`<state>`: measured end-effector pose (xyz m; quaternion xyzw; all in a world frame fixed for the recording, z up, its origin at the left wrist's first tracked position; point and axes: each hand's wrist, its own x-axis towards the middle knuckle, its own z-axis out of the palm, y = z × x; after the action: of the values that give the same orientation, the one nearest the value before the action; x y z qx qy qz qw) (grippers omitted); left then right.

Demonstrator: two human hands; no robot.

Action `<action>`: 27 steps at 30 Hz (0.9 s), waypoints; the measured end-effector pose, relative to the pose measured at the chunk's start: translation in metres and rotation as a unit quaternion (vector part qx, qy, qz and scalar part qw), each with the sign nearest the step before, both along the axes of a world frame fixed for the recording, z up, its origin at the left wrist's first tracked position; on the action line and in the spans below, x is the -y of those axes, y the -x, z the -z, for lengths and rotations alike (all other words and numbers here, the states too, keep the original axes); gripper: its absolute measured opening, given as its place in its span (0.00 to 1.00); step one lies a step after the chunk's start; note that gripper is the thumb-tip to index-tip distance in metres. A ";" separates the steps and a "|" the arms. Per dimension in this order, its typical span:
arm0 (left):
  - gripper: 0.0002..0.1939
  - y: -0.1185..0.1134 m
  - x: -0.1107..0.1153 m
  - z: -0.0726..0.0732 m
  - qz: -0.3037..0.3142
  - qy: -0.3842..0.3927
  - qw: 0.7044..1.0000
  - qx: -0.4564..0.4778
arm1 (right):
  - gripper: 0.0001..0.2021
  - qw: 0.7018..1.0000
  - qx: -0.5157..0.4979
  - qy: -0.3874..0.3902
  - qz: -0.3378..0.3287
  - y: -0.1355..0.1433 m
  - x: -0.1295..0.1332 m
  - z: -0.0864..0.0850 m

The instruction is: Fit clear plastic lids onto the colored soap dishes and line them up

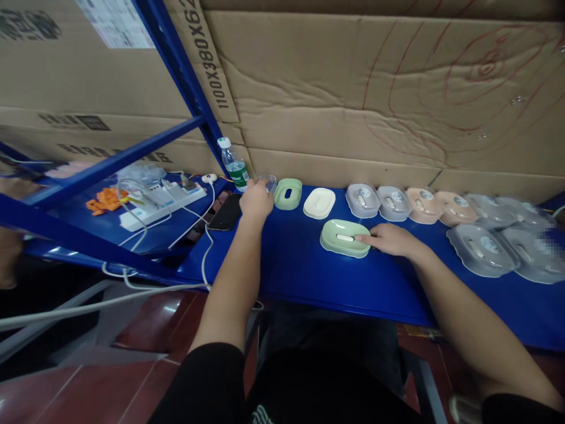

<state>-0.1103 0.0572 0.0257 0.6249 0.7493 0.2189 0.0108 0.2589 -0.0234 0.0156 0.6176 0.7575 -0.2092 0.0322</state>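
Observation:
My left hand (257, 199) reaches to the back of the blue table, its fingers closed at the edge of a clear plastic cover (271, 184). My right hand (392, 238) grips the right edge of a light green soap dish (342, 228), thumb on top near the white oval piece (345, 238) in its middle. A green part with an oval slot (288, 201) lies right of my left hand. Beside it is a cream-white shallow tray (319, 203). The fingers under the green dish are hidden.
Finished-looking grey boxes (362, 200) and pink boxes (424, 205) line the back right, with several more grey ones (482, 250) in front. A water bottle (235, 166), black phone (226, 212), power strip (161, 206), cables and blue frame (180, 70) stand left. Cardboard (309, 76) walls the back.

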 end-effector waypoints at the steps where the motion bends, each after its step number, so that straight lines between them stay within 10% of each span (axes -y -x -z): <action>1: 0.23 0.008 -0.003 0.001 -0.019 0.027 0.999 0.000 | 0.35 1.000 -0.001 0.000 -0.001 0.000 0.000 0.000; 6: 0.13 0.020 -0.012 0.011 -0.039 0.076 0.996 0.009 | 0.35 1.000 0.006 -0.004 -0.004 0.000 0.000 0.001; 19: 0.08 0.002 -0.005 -0.001 -0.035 -0.082 0.993 0.081 | 0.35 1.000 0.020 -0.016 -0.010 -0.002 -0.001 0.004; 27: 0.12 -0.041 0.010 0.004 0.170 -0.165 0.942 0.239 | 0.36 1.000 0.000 -0.020 -0.017 -0.001 0.002 0.001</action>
<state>-0.0692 0.0474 0.0220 0.6654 0.5605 0.4774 0.1233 0.2597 -0.0251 0.0145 0.6050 0.7721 -0.1930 0.0234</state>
